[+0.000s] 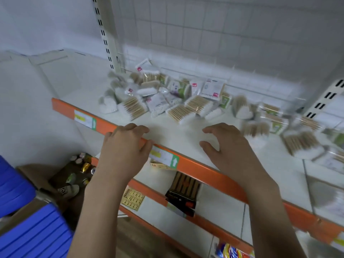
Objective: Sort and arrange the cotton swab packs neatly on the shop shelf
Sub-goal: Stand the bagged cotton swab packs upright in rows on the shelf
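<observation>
A jumbled heap of cotton swab packs (167, 95) lies across the back and right of the white shelf (176, 135): clear bags of wooden-stick swabs, white pouches and heart-shaped packs. My left hand (124, 146) rests over the shelf's orange front edge (204, 172), fingers curled and apart, holding nothing. Over the bare front part of the shelf hovers my right hand (229, 146), fingers spread, also holding nothing. Both hands are short of the heap. The picture is blurred.
Lower shelves hold a dark box (184, 190), a yellow card (133, 199) and colourful packets (230, 251). A cardboard box with small items (80, 170) sits on the floor at left, next to blue plastic stools (33, 233). Slotted shelf uprights (106, 34) stand behind.
</observation>
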Demonstrator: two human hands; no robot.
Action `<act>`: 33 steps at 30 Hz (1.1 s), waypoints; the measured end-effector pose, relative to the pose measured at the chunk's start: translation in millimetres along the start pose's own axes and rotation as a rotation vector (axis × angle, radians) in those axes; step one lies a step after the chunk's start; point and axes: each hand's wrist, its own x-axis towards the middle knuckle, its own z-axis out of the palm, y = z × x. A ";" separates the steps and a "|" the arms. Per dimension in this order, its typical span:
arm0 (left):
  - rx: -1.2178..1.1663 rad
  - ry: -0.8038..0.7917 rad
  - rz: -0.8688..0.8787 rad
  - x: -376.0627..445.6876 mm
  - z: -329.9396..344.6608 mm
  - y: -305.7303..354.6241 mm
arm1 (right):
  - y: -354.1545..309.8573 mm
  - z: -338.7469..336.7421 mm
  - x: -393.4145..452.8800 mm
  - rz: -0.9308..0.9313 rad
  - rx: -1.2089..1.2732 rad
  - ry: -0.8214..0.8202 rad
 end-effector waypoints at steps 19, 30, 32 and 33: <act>-0.094 -0.106 0.095 71.3 41.7 18.3 | 53.5 13.1 35.4 0.198 -0.002 0.013; -0.092 -0.117 0.200 115.4 49.3 24.9 | 70.2 11.5 77.8 0.282 -0.046 0.029; -0.105 -0.128 0.221 124.9 48.1 21.8 | 68.1 11.7 89.0 0.304 -0.063 0.026; -0.106 -0.133 0.227 129.9 47.3 19.6 | 67.4 11.6 95.6 0.309 -0.066 0.030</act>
